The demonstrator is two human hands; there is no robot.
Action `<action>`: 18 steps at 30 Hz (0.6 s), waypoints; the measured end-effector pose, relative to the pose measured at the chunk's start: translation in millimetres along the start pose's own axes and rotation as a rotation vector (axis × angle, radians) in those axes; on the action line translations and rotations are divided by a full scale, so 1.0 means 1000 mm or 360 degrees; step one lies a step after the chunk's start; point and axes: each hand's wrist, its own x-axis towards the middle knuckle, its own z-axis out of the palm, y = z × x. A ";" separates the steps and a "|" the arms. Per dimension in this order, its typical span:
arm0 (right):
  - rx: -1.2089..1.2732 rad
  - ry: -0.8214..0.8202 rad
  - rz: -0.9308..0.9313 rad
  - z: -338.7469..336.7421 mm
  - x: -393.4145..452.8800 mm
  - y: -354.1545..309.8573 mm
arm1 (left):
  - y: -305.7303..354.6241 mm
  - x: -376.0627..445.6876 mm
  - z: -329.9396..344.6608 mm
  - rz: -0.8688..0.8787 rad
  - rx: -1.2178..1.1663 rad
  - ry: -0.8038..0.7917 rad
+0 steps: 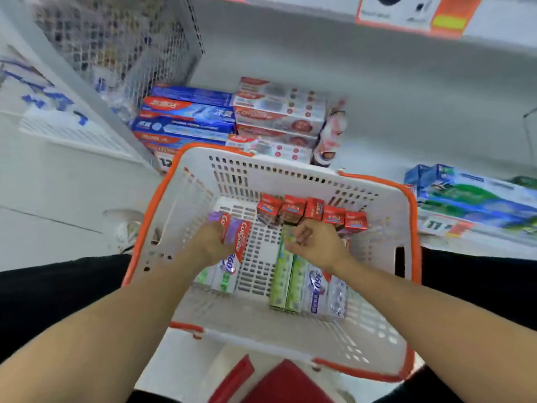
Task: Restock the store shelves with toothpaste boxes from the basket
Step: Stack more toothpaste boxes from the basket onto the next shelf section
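Partway through, by my read: the shelf (392, 135) beyond the basket (377, 289) already carried a stack of blue boxes (186, 117) and a stack of red-and-white boxes (279, 114) just past the basket's far rim, with bare shelf right of them, so room was left. Plenty still sat in the basket: a row of small red boxes (311, 210) upright along its far wall, green boxes (286, 280) and a silvery "360" box (322, 289) lying flat toward its right side, more boxes at its left. Both hands were down inside it. Left hand (210, 242) was curled round a purple-and-red Colgate box (236, 237), lifted at an angle off the left pile. Right hand (315, 242) hung loosely fisted over the far end of the green boxes; couldn't tell whether it pinched one or held nothing. Boxes looked like light, rigid, glossy cardboard, undamaged, though blur hid detail.
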 end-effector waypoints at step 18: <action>-0.0011 -0.0041 0.0624 0.149 0.062 0.003 | -0.060 0.026 0.054 -0.0571 -0.0820 -0.0045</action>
